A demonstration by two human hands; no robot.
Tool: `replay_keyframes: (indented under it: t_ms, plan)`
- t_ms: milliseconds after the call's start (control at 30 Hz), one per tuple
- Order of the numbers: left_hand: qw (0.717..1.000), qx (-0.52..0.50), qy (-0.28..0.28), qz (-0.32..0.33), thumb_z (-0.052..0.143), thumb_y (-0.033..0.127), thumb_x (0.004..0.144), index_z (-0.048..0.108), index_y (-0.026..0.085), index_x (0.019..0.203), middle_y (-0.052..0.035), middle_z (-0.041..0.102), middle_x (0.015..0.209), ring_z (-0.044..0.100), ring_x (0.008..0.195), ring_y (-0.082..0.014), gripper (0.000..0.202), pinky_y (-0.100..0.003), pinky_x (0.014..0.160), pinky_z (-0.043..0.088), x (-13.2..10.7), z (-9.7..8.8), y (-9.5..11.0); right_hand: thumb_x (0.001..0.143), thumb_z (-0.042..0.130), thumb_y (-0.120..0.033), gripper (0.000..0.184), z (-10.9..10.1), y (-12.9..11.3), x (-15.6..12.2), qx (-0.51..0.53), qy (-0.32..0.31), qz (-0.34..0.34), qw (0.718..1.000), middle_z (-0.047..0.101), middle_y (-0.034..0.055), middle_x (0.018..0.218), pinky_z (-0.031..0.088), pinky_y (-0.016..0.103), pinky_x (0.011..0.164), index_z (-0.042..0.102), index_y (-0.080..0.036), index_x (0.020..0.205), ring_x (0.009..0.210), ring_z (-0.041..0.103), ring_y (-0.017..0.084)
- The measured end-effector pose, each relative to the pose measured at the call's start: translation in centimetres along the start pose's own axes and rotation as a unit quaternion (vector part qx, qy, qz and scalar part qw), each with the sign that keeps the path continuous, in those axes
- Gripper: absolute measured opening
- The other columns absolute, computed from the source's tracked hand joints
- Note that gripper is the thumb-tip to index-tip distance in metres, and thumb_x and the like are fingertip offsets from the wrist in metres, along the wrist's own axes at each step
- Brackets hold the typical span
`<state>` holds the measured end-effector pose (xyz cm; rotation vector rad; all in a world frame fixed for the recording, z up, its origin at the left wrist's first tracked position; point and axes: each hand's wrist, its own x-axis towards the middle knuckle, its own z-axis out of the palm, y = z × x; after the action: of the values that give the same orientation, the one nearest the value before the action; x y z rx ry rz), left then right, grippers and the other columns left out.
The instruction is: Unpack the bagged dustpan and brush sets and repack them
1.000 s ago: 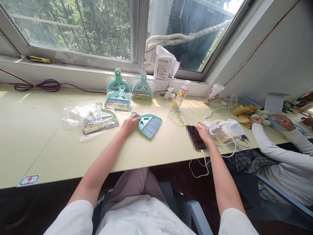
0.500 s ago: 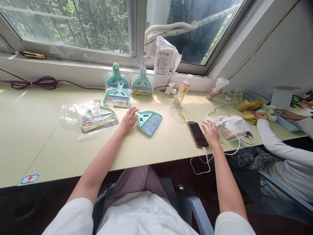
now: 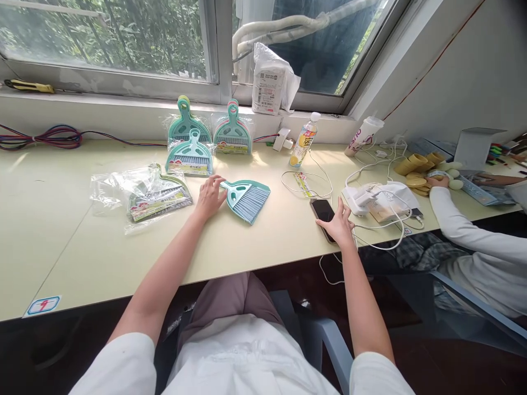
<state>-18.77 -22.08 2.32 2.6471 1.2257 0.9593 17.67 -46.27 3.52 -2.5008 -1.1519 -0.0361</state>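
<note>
My left hand (image 3: pixel 209 195) rests open on the pale table, its fingertips against the handle end of a loose teal hand brush (image 3: pixel 246 198). My right hand (image 3: pixel 338 222) lies over the near end of a dark phone (image 3: pixel 321 210), fingers spread, with a white cable running off the table edge below it. Left of the left hand lies a clear bag (image 3: pixel 142 197) with a packaged brush set in it. Behind it stand three packaged teal dustpan sets (image 3: pixel 190 156) against the window ledge.
A drink bottle (image 3: pixel 302 141), a white cup (image 3: pixel 363 135) and a tangle of white cables and chargers (image 3: pixel 376 202) sit at right. A co-worker's white sleeve (image 3: pixel 461 230) reaches over yellow rings (image 3: pixel 415 170). Coloured wires (image 3: pixel 45 136) run along the ledge.
My left hand let go of the brush handle and now lies open beside it. My right hand slid from the phone's far side to its near end. The view shifted slightly.
</note>
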Motion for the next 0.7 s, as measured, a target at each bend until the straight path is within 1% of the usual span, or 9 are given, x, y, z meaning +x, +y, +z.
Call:
replay_keyframes:
  t_ms: [133, 233, 300, 367, 433, 500, 533, 600, 700]
  plan:
    - [1.0, -0.009, -0.016, -0.005, 0.046, 0.032, 0.092, 0.051, 0.022, 0.125, -0.0135, 0.049, 0.133, 0.048, 0.123, -0.0301, 0.034, -0.045, 0.1, 0.038, 0.1, 0.1, -0.1, 0.075, 0.063, -0.057, 0.101, -0.2, -1.0, -3.2, 0.009, -0.003, -0.015, 1.0, 0.027, 0.0208, 0.147, 0.033, 0.057, 0.101, 0.004, -0.028, 0.151, 0.124, 0.048, 0.037]
    - [1.0, -0.014, -0.018, -0.004, 0.046, 0.033, 0.092, 0.052, 0.023, 0.123, -0.0133, 0.049, 0.133, 0.047, 0.124, -0.0306, 0.033, -0.045, 0.099, 0.038, 0.1, 0.2, -0.2, 0.075, 0.061, -0.064, 0.099, -0.4, -1.3, -5.2, 0.029, -0.005, -0.025, 0.999, 0.026, 0.0201, 0.15, 0.033, 0.06, 0.101, 0.007, -0.029, 0.151, 0.122, 0.05, 0.037]
    - [1.0, -0.018, -0.015, -0.002, 0.046, 0.033, 0.092, 0.051, 0.023, 0.123, -0.0131, 0.049, 0.134, 0.047, 0.124, -0.0306, 0.033, -0.045, 0.1, 0.038, 0.1, 0.3, -0.2, 0.078, 0.055, -0.069, 0.093, -0.9, -0.7, -5.5, 0.062, -0.007, -0.032, 0.998, 0.029, 0.0189, 0.151, 0.033, 0.062, 0.101, 0.014, -0.03, 0.151, 0.12, 0.052, 0.036]
    - [1.0, -0.02, -0.016, -0.002, 0.046, 0.033, 0.092, 0.051, 0.023, 0.124, -0.0128, 0.049, 0.134, 0.046, 0.124, -0.0306, 0.034, -0.045, 0.101, 0.037, 0.1, 0.4, -0.2, 0.084, 0.047, -0.069, 0.078, -1.4, 0.6, -4.7, 0.117, 0.002, -0.053, 0.992, 0.038, 0.0167, 0.148, 0.033, 0.061, 0.102, 0.028, -0.03, 0.148, 0.118, 0.055, 0.034]
    - [1.0, -0.022, -0.017, -0.002, 0.047, 0.033, 0.092, 0.051, 0.023, 0.123, -0.0128, 0.048, 0.134, 0.046, 0.124, -0.0308, 0.034, -0.046, 0.101, 0.037, 0.2, 0.4, -0.2, 0.089, 0.041, -0.066, 0.062, -1.9, 2.5, -3.3, 0.193, 0.032, -0.092, 0.976, 0.048, 0.0141, 0.141, 0.035, 0.055, 0.105, 0.048, -0.027, 0.136, 0.122, 0.054, 0.031]
    - [1.0, -0.025, -0.016, -0.002, 0.047, 0.033, 0.091, 0.052, 0.023, 0.123, -0.0128, 0.048, 0.134, 0.046, 0.124, -0.0308, 0.034, -0.046, 0.102, 0.037, 0.2, 0.4, -0.3, 0.092, 0.036, -0.063, 0.053, -1.9, 4.3, -1.8, 0.275, 0.039, -0.125, 0.953, 0.055, 0.0107, 0.135, 0.037, 0.049, 0.107, 0.065, -0.025, 0.114, 0.127, 0.051, 0.028]
    - [1.0, -0.027, -0.015, -0.001, 0.047, 0.033, 0.091, 0.052, 0.023, 0.122, -0.0127, 0.049, 0.133, 0.046, 0.124, -0.0307, 0.033, -0.046, 0.102, 0.037, 0.3, 0.4, -0.3, 0.094, 0.032, -0.063, 0.054, -1.7, 5.0, -1.3, 0.31, 0.031, -0.127, 0.942, 0.058, 0.0095, 0.132, 0.037, 0.048, 0.107, 0.069, -0.025, 0.102, 0.128, 0.05, 0.027]
    - [0.999, -0.029, -0.014, 0.002, 0.047, 0.033, 0.091, 0.053, 0.022, 0.121, -0.0125, 0.049, 0.132, 0.046, 0.124, -0.0304, 0.033, -0.046, 0.103, 0.038, 0.3, 0.4, -0.3, 0.095, 0.027, -0.062, 0.059, -1.3, 6.1, -0.7, 0.354, 0.007, -0.119, 0.928, 0.062, 0.0071, 0.128, 0.038, 0.048, 0.108, 0.071, -0.024, 0.084, 0.129, 0.05, 0.027]
    - [0.999, -0.031, -0.014, 0.01, 0.047, 0.033, 0.091, 0.055, 0.022, 0.119, -0.0121, 0.049, 0.13, 0.046, 0.122, -0.0299, 0.031, -0.046, 0.103, 0.038, 0.4, 0.5, -0.5, 0.095, 0.029, -0.062, 0.06, -0.6, 6.6, -0.7, 0.37, -0.013, -0.127, 0.92, 0.061, 0.0035, 0.13, 0.035, 0.048, 0.111, 0.074, -0.026, 0.077, 0.13, 0.049, 0.026]
